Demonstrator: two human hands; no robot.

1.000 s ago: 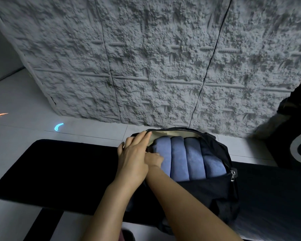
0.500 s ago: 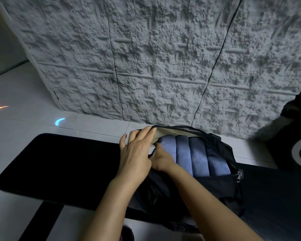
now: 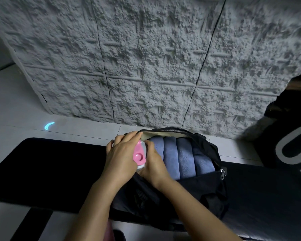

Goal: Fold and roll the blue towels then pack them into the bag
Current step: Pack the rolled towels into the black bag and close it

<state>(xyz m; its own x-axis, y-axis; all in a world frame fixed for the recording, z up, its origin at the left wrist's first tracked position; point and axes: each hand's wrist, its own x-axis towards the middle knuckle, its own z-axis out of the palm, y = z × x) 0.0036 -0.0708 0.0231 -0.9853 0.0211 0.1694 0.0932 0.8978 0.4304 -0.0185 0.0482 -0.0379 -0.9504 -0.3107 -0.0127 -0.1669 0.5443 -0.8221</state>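
At left rim of bag [image 3: 207,192]: left hand [image 3: 122,157], fingers together, laid over the edge.
Between hands: pink-lidded container [image 3: 139,154], thumb-clamped by right hand [image 3: 155,164]; other fingers hidden.
Right of thumb: blue towels [image 3: 181,157], four rolls inside, long axes near-to-far.

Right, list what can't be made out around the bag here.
Head view only:
- pink-topped object: body hidden between the left hand and right hand; identity and grip unclear.
- blue towels: lower ends hidden behind the bag front wall.
- dark object: cut off by the right edge, dim.
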